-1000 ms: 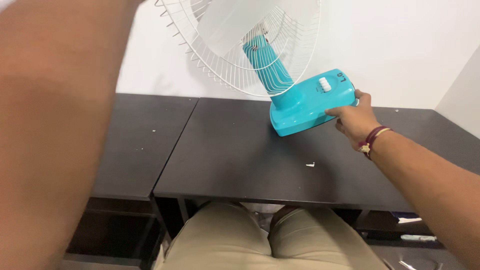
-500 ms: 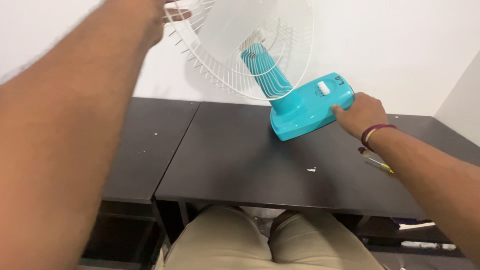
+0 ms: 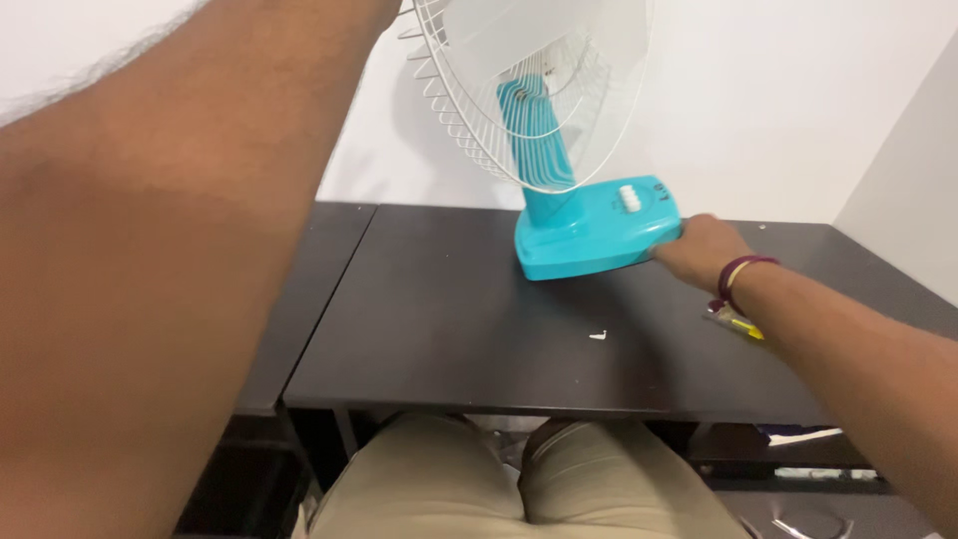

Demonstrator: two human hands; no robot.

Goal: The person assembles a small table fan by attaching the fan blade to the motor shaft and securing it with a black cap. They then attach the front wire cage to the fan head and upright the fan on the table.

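A table fan with a turquoise base (image 3: 589, 235) and a white wire cage (image 3: 479, 110) stands on a black table (image 3: 449, 319), nearly upright. My right hand (image 3: 704, 252) grips the right edge of the base; a dark cord bracelet is on that wrist. My left forearm (image 3: 200, 250) fills the left side and reaches up toward the cage's top left rim. The left hand itself is cut off by the top edge of the picture.
A yellow-tipped pen (image 3: 733, 321) lies on the table under my right wrist. A small white scrap (image 3: 598, 335) lies near the middle. A second black table (image 3: 309, 289) adjoins on the left. White walls stand behind and to the right. My knees (image 3: 519, 489) are under the front edge.
The fan has tipped from a strong backward lean to nearly upright, its base settling flat on the table. My left hand has gone out of view at the top.
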